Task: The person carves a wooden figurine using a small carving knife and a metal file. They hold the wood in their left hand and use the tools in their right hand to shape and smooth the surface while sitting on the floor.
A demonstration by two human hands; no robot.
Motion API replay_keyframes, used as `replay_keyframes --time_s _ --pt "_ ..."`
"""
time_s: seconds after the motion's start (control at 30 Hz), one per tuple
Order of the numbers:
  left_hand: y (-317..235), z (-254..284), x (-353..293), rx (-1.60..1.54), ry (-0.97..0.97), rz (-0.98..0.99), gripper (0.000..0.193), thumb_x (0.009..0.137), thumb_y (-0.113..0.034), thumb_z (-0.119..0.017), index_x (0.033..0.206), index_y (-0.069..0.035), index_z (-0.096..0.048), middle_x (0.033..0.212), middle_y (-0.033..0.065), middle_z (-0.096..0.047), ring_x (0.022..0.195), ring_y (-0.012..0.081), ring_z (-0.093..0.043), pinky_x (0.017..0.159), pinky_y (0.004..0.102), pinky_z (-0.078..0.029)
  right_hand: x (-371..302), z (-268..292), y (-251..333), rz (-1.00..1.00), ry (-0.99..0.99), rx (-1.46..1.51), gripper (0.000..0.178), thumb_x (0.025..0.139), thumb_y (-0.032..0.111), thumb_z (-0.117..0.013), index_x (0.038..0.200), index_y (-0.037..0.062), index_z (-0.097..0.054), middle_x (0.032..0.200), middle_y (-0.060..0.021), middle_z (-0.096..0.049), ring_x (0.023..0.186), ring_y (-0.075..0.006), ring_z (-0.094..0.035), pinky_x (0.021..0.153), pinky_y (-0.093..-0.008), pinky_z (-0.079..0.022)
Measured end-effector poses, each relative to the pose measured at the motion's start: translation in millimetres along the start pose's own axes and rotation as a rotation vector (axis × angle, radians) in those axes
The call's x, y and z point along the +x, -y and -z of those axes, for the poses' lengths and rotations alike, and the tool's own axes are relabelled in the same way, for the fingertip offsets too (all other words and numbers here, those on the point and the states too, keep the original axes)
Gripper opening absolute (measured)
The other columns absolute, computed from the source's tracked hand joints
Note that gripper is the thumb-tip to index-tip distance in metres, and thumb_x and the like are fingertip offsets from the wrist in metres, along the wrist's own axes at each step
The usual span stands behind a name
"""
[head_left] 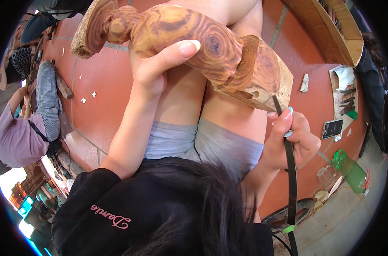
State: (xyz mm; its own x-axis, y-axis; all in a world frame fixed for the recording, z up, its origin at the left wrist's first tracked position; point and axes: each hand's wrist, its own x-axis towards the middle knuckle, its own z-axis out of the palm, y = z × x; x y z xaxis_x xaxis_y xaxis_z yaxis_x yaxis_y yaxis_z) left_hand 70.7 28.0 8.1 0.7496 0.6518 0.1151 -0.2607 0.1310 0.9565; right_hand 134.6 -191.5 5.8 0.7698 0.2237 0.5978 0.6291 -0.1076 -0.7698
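Note:
A carved wooden figure [181,32], with swirling brown and orange grain, lies across above my thighs. My left hand [160,68] grips its middle from below, with the thumb up along the near side. The fingers behind the wood are hidden. In my right hand [294,138] a long, thin, black bar-like tool [291,179] is pinched near its upper end. Its narrow tip meets the paler, rough right end of the carving, close to a small hole. A green band wraps the tool lower down, and its far end leaves the picture.
An open cardboard box [330,34] stands at upper right. Below it on the red tiles are a phone [332,129], a green plastic bottle [351,170] and a clear cup [326,177]. Wood chips [94,94] are scattered left. Another person [21,132] sits at far left.

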Motion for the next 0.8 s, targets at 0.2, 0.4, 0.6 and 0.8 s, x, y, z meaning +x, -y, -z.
replay_keyframes --time_s 0.2,0.4,0.6,0.8 --pt "0 0 0 -0.038 0.023 0.033 0.061 0.069 -0.017 -0.063 0.123 0.005 -0.045 0.110 0.0157 -0.058 0.104 0.0252 -0.057 0.094 0.0376 -0.044 1 0 0 0.018 -0.002 -0.013 0.036 0.073 -0.012 -0.062 0.059 0.0064 -0.034 0.052 -0.0072 -0.048 0.046 -0.0215 -0.051 0.046 -0.0286 -0.040" --pt "-1 -3 0 -0.036 0.036 0.041 0.061 0.069 -0.016 -0.063 0.123 0.005 -0.045 0.110 0.0160 -0.058 0.103 0.0256 -0.057 0.094 0.0381 -0.044 3 -2 5 0.047 0.002 -0.052 0.033 0.072 -0.014 -0.060 0.063 0.0064 -0.036 0.051 -0.0066 -0.045 0.044 -0.0200 -0.046 0.045 -0.0282 -0.038" --pt "-2 -4 -1 -0.068 0.023 0.056 0.060 0.069 -0.016 -0.062 0.122 0.005 -0.044 0.109 0.0159 -0.058 0.103 0.0258 -0.057 0.093 0.0380 -0.044 3 4 1 0.101 0.028 -0.143 0.029 0.074 -0.015 -0.057 0.074 0.0052 -0.036 0.052 -0.0070 -0.045 0.043 -0.0178 -0.045 0.044 -0.0282 -0.039" --pt "-1 0 0 -0.038 0.035 0.032 0.059 0.069 -0.016 -0.062 0.122 0.006 -0.045 0.110 0.0164 -0.058 0.103 0.0256 -0.057 0.092 0.0369 -0.045 7 6 11 -0.150 -0.089 0.095 0.028 0.080 -0.012 -0.055 0.080 0.0032 -0.032 0.052 -0.0071 -0.043 0.044 -0.0121 -0.046 0.043 -0.0274 -0.046"
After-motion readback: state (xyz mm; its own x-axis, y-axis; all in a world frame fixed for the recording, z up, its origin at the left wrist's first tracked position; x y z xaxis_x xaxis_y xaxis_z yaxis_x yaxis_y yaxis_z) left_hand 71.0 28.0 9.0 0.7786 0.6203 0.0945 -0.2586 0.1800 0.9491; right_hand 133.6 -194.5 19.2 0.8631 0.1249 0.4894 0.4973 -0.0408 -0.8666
